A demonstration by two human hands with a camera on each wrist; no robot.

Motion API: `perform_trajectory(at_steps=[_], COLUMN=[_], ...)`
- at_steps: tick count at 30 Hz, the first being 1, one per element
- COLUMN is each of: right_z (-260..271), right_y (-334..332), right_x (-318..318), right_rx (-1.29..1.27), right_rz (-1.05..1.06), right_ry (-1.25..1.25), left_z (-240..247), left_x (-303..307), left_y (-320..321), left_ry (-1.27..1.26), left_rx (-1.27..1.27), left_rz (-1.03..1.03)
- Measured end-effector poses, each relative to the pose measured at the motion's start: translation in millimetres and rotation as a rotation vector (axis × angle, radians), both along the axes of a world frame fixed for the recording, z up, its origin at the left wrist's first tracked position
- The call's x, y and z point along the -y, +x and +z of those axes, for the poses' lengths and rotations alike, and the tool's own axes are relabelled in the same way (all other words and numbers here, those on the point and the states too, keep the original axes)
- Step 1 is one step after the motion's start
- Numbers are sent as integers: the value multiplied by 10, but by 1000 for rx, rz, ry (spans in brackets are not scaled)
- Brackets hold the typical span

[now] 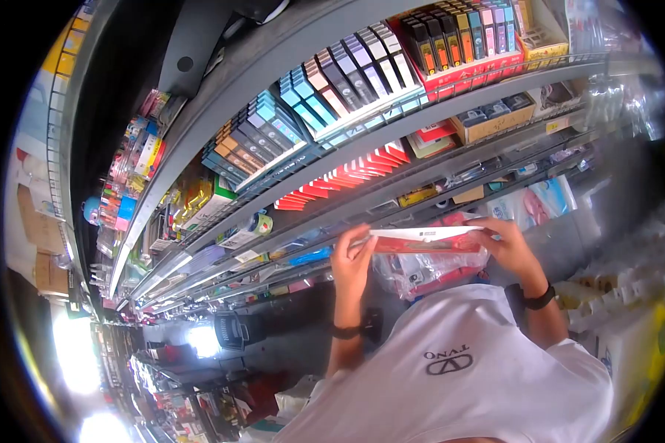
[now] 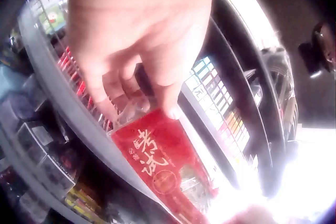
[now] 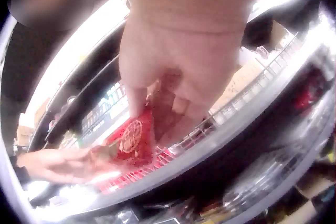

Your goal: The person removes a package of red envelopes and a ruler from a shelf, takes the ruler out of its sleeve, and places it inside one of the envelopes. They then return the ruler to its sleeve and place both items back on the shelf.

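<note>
A flat red packet (image 1: 425,244) with a white edge is stretched between both hands in front of the chest. My left hand (image 1: 352,258) pinches one end, thumb on the printed face. In the left wrist view the packet (image 2: 157,155) shows large white Chinese characters and a clear plastic end at the left hand's fingers (image 2: 107,106). At the other end, my right hand (image 1: 511,249) grips between thumb and fingers. The right wrist view shows a round pale emblem on the packet (image 3: 131,139). Below it in the head view is a clear plastic bag (image 1: 428,277) with red contents.
Shelves run across the front, with boxed blue, black and purple packs (image 1: 355,70) on the upper one. A row of red packets (image 1: 347,177) stands on the shelf below. A wire rail (image 1: 488,74) edges the upper shelf. Bagged goods (image 1: 532,203) lie lower right.
</note>
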State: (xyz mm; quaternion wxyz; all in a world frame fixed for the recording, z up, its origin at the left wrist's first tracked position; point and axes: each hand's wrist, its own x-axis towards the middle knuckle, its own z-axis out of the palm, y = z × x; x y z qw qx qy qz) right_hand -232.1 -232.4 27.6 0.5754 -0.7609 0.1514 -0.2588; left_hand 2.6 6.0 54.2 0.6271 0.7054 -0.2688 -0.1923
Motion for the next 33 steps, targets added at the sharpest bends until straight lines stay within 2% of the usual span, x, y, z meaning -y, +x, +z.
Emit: perform_trajectory(at_steps=[1,4,7,11,12,15,19,21,23,24,27,30,33], right_z=[-15,-41,83,383,494,487,554,594,401,304,281,367,345], right_y=[-6,-30,136,423,497,892,1383,1566,1793,1889,2017,2066,2202], right_x=[34,154,254,117,72,-17,-111,-124,-38,18,34,-22,39], right_rx=[10,146,362,212,98,232,140,-1,-89,-20,-50,-150,-125], right_rz=[-17,-243,-397,-512,-551,-578,-593,-537,-504,-464,-456,-414,-435], right_ry=[41,347,201,-15,-208,-420,-568,-540,-566,-560,-784,-797,-797], left_z=[-9,11,-1,-120,-126,-184,-357,-392,-398,-392,-406,-468,-543], left_x=[17,28,-69,-303,-357,-569,-804,-902,-985,-1019,-1119,-1207,-1269], left_y=[-5,-40,-37,23,37,87,174,219,225,230,258,309,377], left_ry=[14,57,62,-4,-11,-38,-50,-33,-22,-4,32,33,22], left_rx=[35,133,133,35,14,-34,-47,-29,-1,-25,-57,-7,5], left_rz=[11,54,21,3,10,29,37,36,33,27,14,3,-11])
